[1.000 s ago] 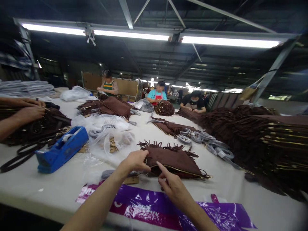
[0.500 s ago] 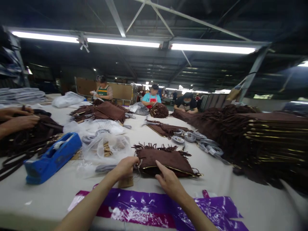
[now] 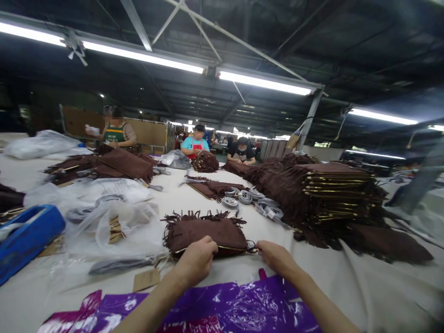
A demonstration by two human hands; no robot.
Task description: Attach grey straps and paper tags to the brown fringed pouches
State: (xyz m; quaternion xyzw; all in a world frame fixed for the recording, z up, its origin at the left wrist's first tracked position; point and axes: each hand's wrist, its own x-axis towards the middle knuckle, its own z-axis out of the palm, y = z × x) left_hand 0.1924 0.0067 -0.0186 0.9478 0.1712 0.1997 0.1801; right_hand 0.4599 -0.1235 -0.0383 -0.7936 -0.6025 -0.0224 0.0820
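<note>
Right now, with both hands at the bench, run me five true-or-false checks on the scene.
1. The right hand is at the right end of the zip on the brown fringed bag. True.
2. The left hand is well clear of that bag. False: it is at the bag's near, zipped edge.
3. The purple plastic lies beyond the bag. False: it lies on the near side.
4. A cardboard tag lies to the left of the purple plastic's middle. True.
5. The tape dispenser is red. False: it is blue.
</note>
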